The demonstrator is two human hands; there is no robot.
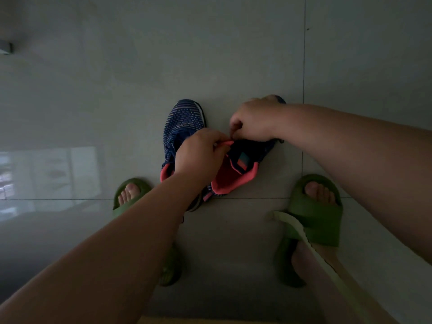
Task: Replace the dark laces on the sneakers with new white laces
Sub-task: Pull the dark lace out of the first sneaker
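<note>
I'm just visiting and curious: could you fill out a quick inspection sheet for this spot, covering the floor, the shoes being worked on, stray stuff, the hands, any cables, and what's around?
Surface: grey tiled floor, glossy, dim light.
Job's things: two blue knit sneakers with pink lining; left sneaker flat on the floor, right sneaker tilted with its opening toward the camera. A pale lace or strap lies across the person's right foot.
Clutter: nothing seen.
Grippers: left hand pinches a pink tab at the right sneaker's tongue; right hand curls over the upper, pinching something too small to tell.
Cables: nothing seen.
Surroundings: green slides on both feet; a small grey object at the left edge; a window reflection on the floor.
</note>
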